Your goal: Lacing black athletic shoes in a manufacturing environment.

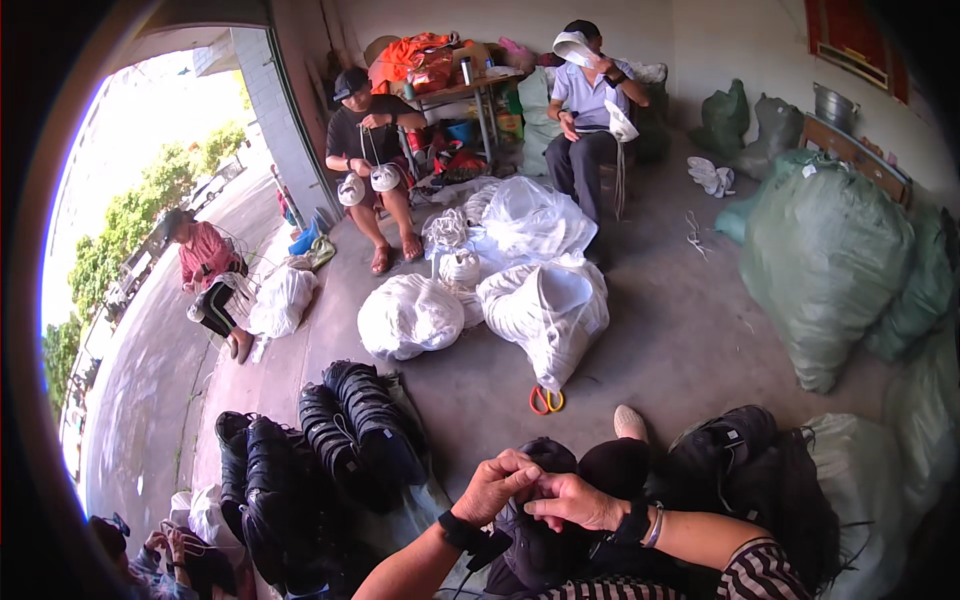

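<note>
My left hand (497, 487) and my right hand (577, 502) meet above my lap, fingertips pinched close together. Whatever lies between the fingers is too small or hidden to make out. Just beneath them a black cap (530, 545) rests on my lap, partly covered by my hands and wrists. Nested stacks of black caps (268, 480) stand to my left, with another stack (365, 430) beside them. More black caps (735, 440) lie by my right side.
Orange-handled scissors (546, 401) lie on the floor ahead, near a white bag (550, 320) and a white bundle (410, 315). Two people (375, 140) sit at the back handling white items. Another person (210, 265) sits outside, one at lower left. Large green sacks (830, 265) stand right.
</note>
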A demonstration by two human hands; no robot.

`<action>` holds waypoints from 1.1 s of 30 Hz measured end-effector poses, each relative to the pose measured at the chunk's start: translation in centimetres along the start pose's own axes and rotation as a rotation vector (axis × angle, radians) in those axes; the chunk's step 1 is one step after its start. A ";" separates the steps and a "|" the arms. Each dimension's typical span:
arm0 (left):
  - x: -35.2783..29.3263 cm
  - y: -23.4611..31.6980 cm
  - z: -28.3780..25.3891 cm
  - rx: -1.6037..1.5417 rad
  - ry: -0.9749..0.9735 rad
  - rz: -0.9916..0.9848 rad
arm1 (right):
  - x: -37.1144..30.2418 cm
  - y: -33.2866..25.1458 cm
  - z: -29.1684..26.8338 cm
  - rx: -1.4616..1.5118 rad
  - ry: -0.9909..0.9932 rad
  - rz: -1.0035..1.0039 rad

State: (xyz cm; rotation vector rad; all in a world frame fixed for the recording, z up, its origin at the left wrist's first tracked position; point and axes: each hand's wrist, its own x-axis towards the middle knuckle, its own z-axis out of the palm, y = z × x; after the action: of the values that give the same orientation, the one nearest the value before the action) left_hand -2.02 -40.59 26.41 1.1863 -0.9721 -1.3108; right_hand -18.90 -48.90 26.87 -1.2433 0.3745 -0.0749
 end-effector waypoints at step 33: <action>-9.9 4.6 -8.3 -0.102 0.607 0.066 | -19.6 0.8 -22.4 0.334 1.198 -0.145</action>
State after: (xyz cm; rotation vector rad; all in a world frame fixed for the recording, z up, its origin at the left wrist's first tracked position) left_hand 6.34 -30.50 30.57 1.3468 -0.4898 -0.8519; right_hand -44.46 -64.01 24.75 -0.7698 1.2400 -0.9917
